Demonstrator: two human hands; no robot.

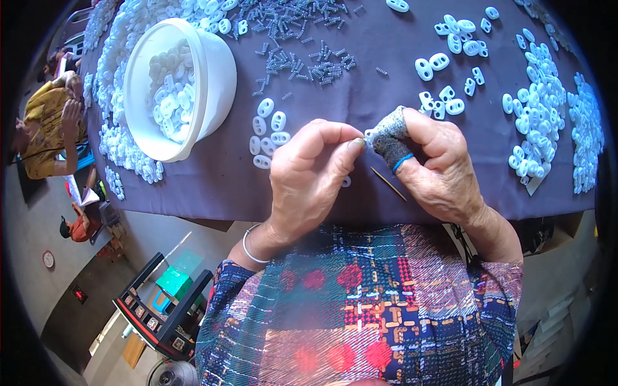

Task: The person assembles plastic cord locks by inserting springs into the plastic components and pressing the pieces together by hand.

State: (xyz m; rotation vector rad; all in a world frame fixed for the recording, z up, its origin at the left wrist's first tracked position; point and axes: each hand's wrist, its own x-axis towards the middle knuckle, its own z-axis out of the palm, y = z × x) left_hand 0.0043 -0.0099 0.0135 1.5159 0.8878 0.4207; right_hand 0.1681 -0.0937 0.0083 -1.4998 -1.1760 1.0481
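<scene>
Right of the tub [215, 80], left hand [308, 168] and right hand [445, 159] pinch a small white clip [369, 134]: probably light, stiff, slippery, best held by its edges.

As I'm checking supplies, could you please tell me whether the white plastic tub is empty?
Not empty: small white plastic pieces lie inside the tub, with bare inner wall showing beside them.
</scene>
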